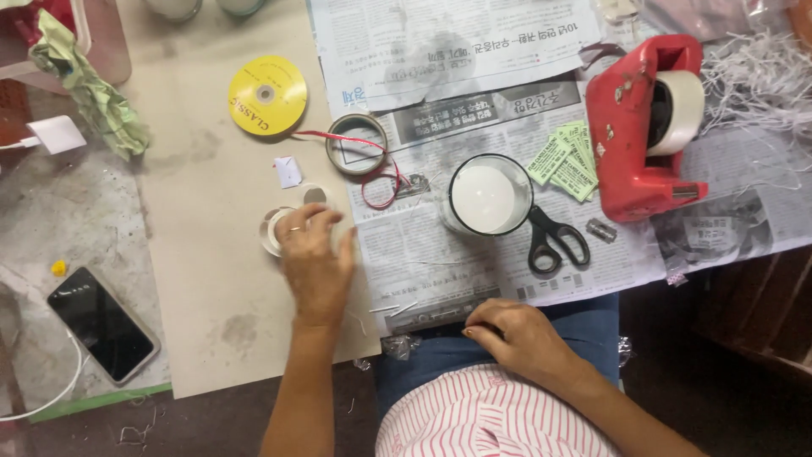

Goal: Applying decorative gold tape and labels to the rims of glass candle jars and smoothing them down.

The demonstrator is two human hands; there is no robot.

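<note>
The left hand (315, 258), left of centre in the frame, is laid palm down with fingers loosely spread over a small white roll of tape (272, 231), which is covered in part and rests on a sheet of brown card (216, 279) on the table. The right hand (516, 334), at lower centre, is curled with fingertips pressed together at the near edge of the newspaper (440, 254); whether anything is pinched there cannot be told.

Just above the left hand a small white paper scrap (288, 172) is seen, and beyond it a metal ring (357, 144) with red ribbon (381, 182) trailing through. A glass jar (489, 199) filled with something white and smooth, perhaps wax, stands at centre, touching black scissors (554, 241). Green labels (565, 161) and a red tape dispenser (647, 127) lie to the right.

The jar could be knocked by a careless reach across it. The ribbon could be snagged and the ring dragged. A phone (101, 323) at lower left lies near the table's edge.
</note>
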